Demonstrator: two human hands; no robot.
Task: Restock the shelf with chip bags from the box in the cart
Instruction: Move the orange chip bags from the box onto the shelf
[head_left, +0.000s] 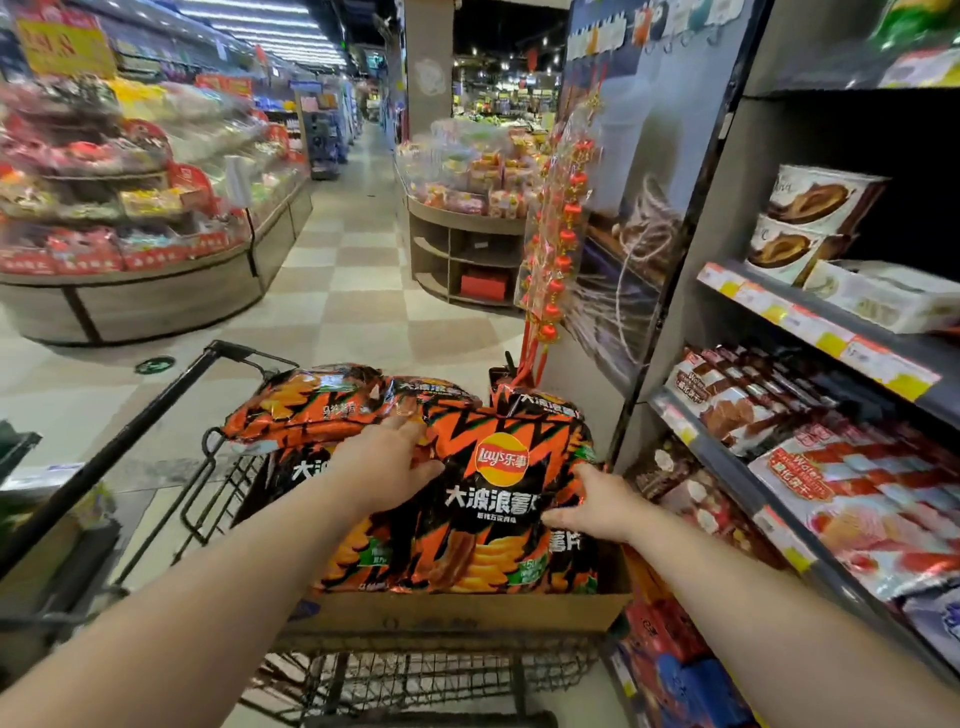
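A cardboard box (457, 610) sits in a black wire cart (415, 670) and is heaped with several orange-and-black Lay's chip bags. The front chip bag (493, 525) stands upright facing me. My left hand (387, 462) grips its upper left edge, fingers curled over the top. My right hand (597, 501) pinches its right edge. Another chip bag (311, 405) lies flat across the back of the pile. The shelf (810, 332) rises just right of the cart.
The shelf's levels carry wafer packs (727, 400), white biscuit boxes (815, 208) and red boxes low down. A string of red lanterns (561, 239) hangs off the shelf's end panel. Round snack displays (130, 291) flank a checkered aisle ahead. The cart handle (130, 426) runs left.
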